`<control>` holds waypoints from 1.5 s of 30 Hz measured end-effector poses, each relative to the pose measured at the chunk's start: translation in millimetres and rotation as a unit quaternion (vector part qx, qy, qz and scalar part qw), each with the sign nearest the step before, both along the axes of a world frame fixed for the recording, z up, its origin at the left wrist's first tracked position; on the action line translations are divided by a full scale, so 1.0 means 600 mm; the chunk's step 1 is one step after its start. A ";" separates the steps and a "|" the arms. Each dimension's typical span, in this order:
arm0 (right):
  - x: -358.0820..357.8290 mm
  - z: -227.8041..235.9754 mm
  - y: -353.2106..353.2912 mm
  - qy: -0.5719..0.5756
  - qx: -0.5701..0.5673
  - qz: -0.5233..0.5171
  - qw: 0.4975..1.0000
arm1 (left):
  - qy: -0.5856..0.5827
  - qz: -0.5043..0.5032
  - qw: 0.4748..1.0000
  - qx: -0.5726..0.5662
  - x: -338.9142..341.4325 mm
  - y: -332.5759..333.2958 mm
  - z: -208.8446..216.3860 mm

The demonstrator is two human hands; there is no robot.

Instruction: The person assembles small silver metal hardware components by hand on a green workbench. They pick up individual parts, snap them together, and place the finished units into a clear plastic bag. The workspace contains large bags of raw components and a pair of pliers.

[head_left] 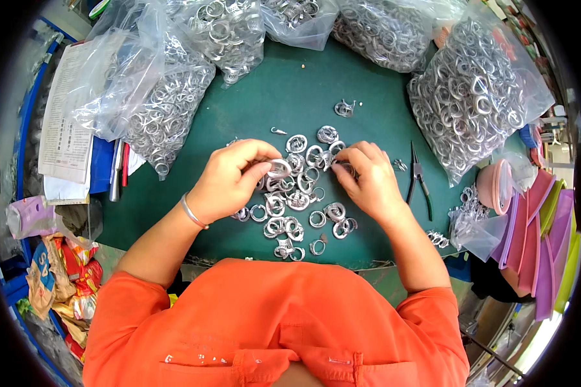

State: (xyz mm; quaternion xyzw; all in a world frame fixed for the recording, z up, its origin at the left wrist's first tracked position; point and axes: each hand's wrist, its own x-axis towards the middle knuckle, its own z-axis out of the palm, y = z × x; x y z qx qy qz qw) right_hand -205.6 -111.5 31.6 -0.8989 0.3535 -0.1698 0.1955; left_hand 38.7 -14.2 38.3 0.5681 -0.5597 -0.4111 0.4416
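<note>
A loose pile of silver metal rings (298, 200) lies on the green tabletop in front of me, some plain and some with ornate openwork. My left hand (234, 179) pinches a thick silver ring (279, 169) between thumb and fingers at the pile's left side. Across from it, my right hand (370, 179) is closed with thumb and forefinger around a silver ring piece (348, 169), partly covered by the fingers. Farther back, a single openwork piece (344, 108) sits apart from the pile. Dark-handled pliers (419, 180) lie just right of my right hand.
Clear plastic bags full of silver rings (474, 90) line the table's back and sides. Printed sheets (64, 122) and pens (121, 171) are at the left edge. A pink cup (495, 186) and a small bag of metal parts (470, 216) stand at the right, beside coloured plastic strips (541, 238).
</note>
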 end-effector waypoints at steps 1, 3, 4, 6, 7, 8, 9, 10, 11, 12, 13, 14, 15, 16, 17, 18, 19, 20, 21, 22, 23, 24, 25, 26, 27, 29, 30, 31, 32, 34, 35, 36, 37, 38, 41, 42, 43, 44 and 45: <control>0.005 0.002 0.003 0.015 -0.006 -0.015 1.000 | 0.027 0.009 0.999 0.027 -0.003 0.000 -0.002; 0.008 0.001 0.003 0.024 0.005 -0.030 0.999 | 0.079 0.026 0.993 0.082 -0.003 0.001 -0.010; 0.010 0.001 0.004 0.027 0.011 -0.038 0.999 | -0.207 -0.035 0.973 -0.101 0.011 -0.006 -0.020; 0.008 0.004 0.006 0.031 0.017 -0.046 0.998 | -0.187 -0.011 0.979 -0.084 0.004 -0.011 -0.011; 0.008 0.006 0.006 0.032 0.019 -0.051 0.998 | -0.136 -0.013 0.990 -0.045 0.004 -0.013 -0.001; 0.013 0.006 0.006 0.041 0.029 -0.061 0.997 | -0.144 -0.032 0.988 -0.053 0.006 -0.013 0.000; 0.016 0.008 0.008 0.048 0.035 -0.074 0.996 | -0.150 -0.052 0.985 -0.064 0.005 -0.012 0.000; 0.020 0.009 0.011 0.055 0.041 -0.087 0.994 | -0.157 -0.073 0.982 -0.075 0.004 -0.012 0.000; 0.021 0.010 0.012 0.062 0.046 -0.100 0.992 | -0.178 -0.064 0.977 -0.095 0.002 -0.012 -0.001; 0.022 0.006 0.007 0.043 0.056 -0.107 0.992 | -0.198 -0.054 0.972 -0.115 0.000 -0.014 -0.004; 0.019 0.008 0.002 0.029 0.073 -0.108 0.991 | -0.219 -0.045 0.965 -0.134 -0.002 -0.015 -0.005; 0.014 0.012 -0.003 0.015 0.089 -0.109 0.990 | -0.169 -0.032 0.982 -0.080 -0.008 -0.012 0.004; 0.012 0.013 -0.006 0.000 0.107 -0.106 0.989 | -0.139 -0.024 0.987 -0.077 -0.014 -0.010 0.014; 0.010 0.014 -0.006 -0.059 0.143 -0.101 0.983 | -0.110 -0.016 0.991 -0.074 -0.021 -0.010 0.023; 0.007 0.015 -0.003 -0.117 0.178 -0.096 0.972 | -0.080 -0.008 0.994 -0.071 -0.029 -0.011 0.027; 0.006 0.014 0.002 -0.175 0.214 -0.088 0.957 | -0.042 -0.021 0.996 -0.078 -0.036 -0.011 0.025; 0.009 0.019 0.009 -0.224 0.270 -0.076 0.933 | -0.021 -0.037 0.998 -0.056 -0.043 -0.014 0.026; 0.017 0.030 0.018 -0.272 0.324 -0.064 0.904 | 0.015 -0.050 0.998 -0.041 -0.050 -0.016 0.024; 0.024 0.039 0.028 -0.318 0.376 -0.053 0.868 | 0.052 -0.064 0.996 -0.025 -0.058 -0.018 0.022; 0.028 0.047 0.035 -0.363 0.394 -0.025 0.844 | 0.156 -0.077 0.985 0.014 -0.064 -0.019 0.022; 0.028 0.049 0.041 -0.376 0.397 -0.018 0.837 | 0.190 -0.075 0.978 0.035 -0.064 -0.018 0.019; 0.028 0.050 0.046 -0.390 0.400 -0.012 0.829 | 0.223 -0.073 0.971 0.056 -0.062 -0.019 0.013; 0.029 0.048 0.049 -0.404 0.403 -0.006 0.821 | 0.255 -0.071 0.961 0.077 -0.062 -0.019 0.007; 0.026 0.042 0.048 -0.406 0.397 0.014 0.823 | 0.276 -0.067 0.958 0.032 -0.063 -0.017 0.001; 0.022 0.038 0.048 -0.398 0.388 0.019 0.831 | 0.281 -0.068 0.956 0.051 -0.059 -0.016 0.001; 0.018 0.031 0.049 -0.383 0.370 0.029 0.846 | 0.289 -0.069 0.951 0.089 -0.051 -0.012 0.005; 0.020 0.028 0.051 -0.392 0.353 0.033 0.849 | 0.287 -0.064 0.953 0.077 -0.055 -0.009 0.001; 0.022 0.026 0.053 -0.394 0.357 0.034 0.847 | 0.280 -0.057 0.956 0.062 -0.058 -0.004 -0.001; 0.024 0.025 0.054 -0.395 0.360 0.035 0.844 | 0.273 -0.050 0.960 0.047 -0.062 0.001 -0.003; 0.025 0.024 0.053 -0.382 0.351 0.045 0.854 | 0.225 -0.042 0.973 0.002 -0.066 0.004 -0.007; 0.025 0.025 0.050 -0.368 0.339 0.054 0.864 | 0.183 -0.041 0.982 -0.029 -0.066 0.005 -0.009; 0.024 0.025 0.048 -0.354 0.327 0.064 0.874 | 0.140 -0.039 0.988 -0.059 -0.065 0.005 -0.011; 0.023 0.025 0.047 -0.343 0.326 0.071 0.878 | 0.124 -0.046 0.989 -0.060 -0.064 0.007 -0.009; 0.022 0.024 0.046 -0.331 0.325 0.079 0.882 | 0.109 -0.053 0.991 -0.060 -0.063 0.010 -0.005; 0.024 0.022 0.043 -0.319 0.288 0.125 0.894 | 0.217 -0.049 0.975 0.011 -0.067 0.020 -0.003; 0.025 0.020 0.044 -0.319 0.271 0.143 0.897 | 0.270 -0.045 0.960 0.058 -0.064 0.024 -0.001; 0.025 0.018 0.044 -0.321 0.282 0.145 0.892 | 0.323 -0.041 0.940 0.105 -0.062 0.027 0.001; 0.025 0.018 0.044 -0.323 0.293 0.146 0.888 | 0.294 -0.034 0.951 0.089 -0.065 0.029 0.002; 0.026 0.017 0.045 -0.326 0.306 0.148 0.882 | 0.290 -0.040 0.952 0.091 -0.064 0.031 0.000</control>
